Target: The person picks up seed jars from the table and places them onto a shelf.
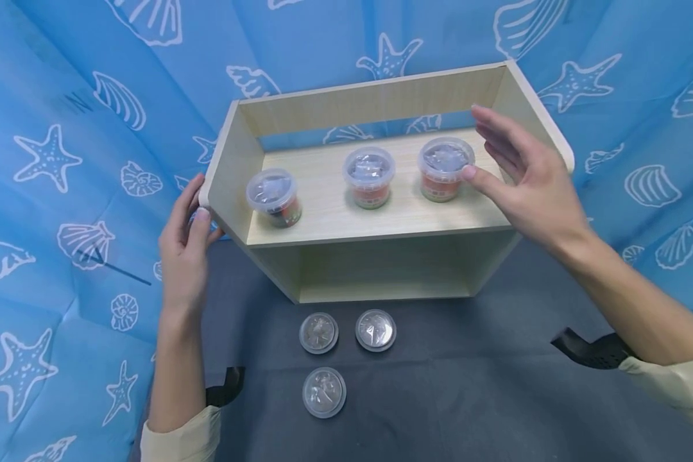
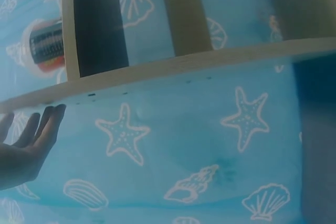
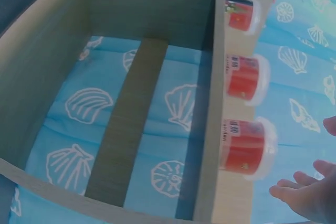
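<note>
Three small plastic tubs with clear lids and red labels stand in a row on the upper board of a pale wooden shelf unit (image 1: 323, 224): a left tub (image 1: 273, 196), a middle tub (image 1: 369, 176) and a right tub (image 1: 443, 168). My right hand (image 1: 525, 170) hovers beside the right tub, thumb and fingers spread; the right wrist view shows a gap between the hand (image 3: 310, 192) and that tub (image 3: 249, 148). At the unit's left side panel, my left hand (image 1: 185, 237) rests its fingertips against the edge, fingers fairly straight in the left wrist view (image 2: 31, 145).
Three more lidded tubs stand on the dark cloth (image 1: 439, 398) before the unit: one at back left (image 1: 319, 333), one at back right (image 1: 376, 330), one nearer (image 1: 324, 392). A blue shell-print curtain (image 1: 81, 212) hangs behind and at both sides.
</note>
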`<action>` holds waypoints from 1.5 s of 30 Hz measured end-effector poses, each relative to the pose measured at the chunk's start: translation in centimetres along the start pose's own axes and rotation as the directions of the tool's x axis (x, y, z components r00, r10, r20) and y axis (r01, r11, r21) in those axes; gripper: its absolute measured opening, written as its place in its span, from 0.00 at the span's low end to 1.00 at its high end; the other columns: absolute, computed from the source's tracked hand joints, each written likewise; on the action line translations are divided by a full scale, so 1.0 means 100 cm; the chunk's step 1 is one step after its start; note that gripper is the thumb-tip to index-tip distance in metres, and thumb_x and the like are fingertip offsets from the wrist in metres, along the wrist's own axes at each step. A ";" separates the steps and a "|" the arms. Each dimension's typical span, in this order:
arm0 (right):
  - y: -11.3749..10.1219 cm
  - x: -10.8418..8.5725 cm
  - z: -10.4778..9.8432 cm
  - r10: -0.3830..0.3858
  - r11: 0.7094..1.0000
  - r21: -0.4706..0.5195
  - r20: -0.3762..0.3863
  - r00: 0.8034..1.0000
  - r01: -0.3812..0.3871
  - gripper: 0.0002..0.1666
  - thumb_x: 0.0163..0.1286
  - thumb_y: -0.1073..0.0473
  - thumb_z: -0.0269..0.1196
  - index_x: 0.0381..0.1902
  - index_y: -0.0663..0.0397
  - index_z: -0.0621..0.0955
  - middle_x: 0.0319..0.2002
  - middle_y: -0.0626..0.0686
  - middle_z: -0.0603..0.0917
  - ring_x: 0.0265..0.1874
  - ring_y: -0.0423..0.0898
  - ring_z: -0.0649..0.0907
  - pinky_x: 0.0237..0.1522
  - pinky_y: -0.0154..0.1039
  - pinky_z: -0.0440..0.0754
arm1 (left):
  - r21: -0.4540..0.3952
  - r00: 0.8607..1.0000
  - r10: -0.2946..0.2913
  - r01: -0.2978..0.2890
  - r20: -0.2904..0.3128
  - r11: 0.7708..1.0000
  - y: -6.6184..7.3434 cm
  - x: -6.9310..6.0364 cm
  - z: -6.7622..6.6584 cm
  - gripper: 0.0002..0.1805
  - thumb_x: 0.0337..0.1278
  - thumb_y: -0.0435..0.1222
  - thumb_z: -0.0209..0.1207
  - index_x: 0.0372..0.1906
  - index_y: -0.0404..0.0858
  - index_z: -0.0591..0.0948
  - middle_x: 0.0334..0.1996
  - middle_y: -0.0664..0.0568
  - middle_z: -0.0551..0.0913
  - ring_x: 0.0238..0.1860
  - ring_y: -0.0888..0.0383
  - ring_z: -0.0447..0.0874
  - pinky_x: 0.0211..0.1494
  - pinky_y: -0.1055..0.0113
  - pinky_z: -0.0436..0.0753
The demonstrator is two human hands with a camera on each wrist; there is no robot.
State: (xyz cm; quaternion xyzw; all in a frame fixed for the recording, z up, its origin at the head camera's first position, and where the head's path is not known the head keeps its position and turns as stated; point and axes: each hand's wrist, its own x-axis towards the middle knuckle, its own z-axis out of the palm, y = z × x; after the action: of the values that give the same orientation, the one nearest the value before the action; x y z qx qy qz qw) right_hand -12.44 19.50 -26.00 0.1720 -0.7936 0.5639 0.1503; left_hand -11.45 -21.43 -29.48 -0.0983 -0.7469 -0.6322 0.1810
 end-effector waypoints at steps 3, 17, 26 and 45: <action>-0.006 -0.003 -0.004 -0.036 0.999 -0.019 -0.020 0.999 0.035 0.37 0.65 0.74 0.63 0.72 0.57 0.69 0.71 0.55 0.69 0.71 0.48 0.68 0.69 0.36 0.64 | -0.029 0.999 0.026 -0.026 -0.022 0.999 -0.001 -0.006 -0.002 0.24 0.75 0.37 0.51 0.72 0.43 0.70 0.67 0.45 0.71 0.63 0.48 0.74 0.54 0.68 0.81; -0.016 -0.013 -0.025 -0.217 0.976 -0.006 -0.129 0.968 0.218 0.30 0.61 0.81 0.59 0.62 0.66 0.76 0.63 0.61 0.77 0.64 0.51 0.76 0.67 0.40 0.69 | 0.070 0.999 0.032 -0.029 -0.036 0.997 -0.010 -0.044 -0.007 0.23 0.74 0.29 0.49 0.70 0.40 0.72 0.65 0.41 0.74 0.58 0.49 0.78 0.56 0.70 0.80; -0.010 -0.015 -0.041 -0.162 0.978 -0.166 -0.207 0.965 0.128 0.26 0.65 0.78 0.59 0.61 0.63 0.78 0.63 0.56 0.77 0.63 0.45 0.77 0.68 0.38 0.68 | 0.047 0.999 -0.023 0.024 -0.025 0.999 -0.032 -0.072 -0.008 0.21 0.74 0.27 0.48 0.68 0.35 0.73 0.64 0.43 0.75 0.60 0.48 0.78 0.56 0.68 0.79; 0.018 -0.020 -0.056 0.141 0.977 -0.139 -0.139 0.980 -0.161 0.28 0.76 0.61 0.56 0.72 0.44 0.71 0.74 0.48 0.64 0.72 0.48 0.66 0.71 0.40 0.61 | -0.092 0.967 0.116 -0.098 0.228 0.991 -0.084 -0.123 -0.006 0.26 0.61 0.16 0.51 0.65 0.22 0.69 0.61 0.33 0.74 0.60 0.42 0.77 0.61 0.60 0.78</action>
State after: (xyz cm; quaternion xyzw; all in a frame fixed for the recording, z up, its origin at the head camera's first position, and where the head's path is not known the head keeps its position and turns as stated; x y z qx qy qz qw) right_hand -11.21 25.58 -26.58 0.0629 -0.8332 0.5224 0.1700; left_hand -3.22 -22.56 -41.92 -0.2192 -0.7306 -0.6350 0.1220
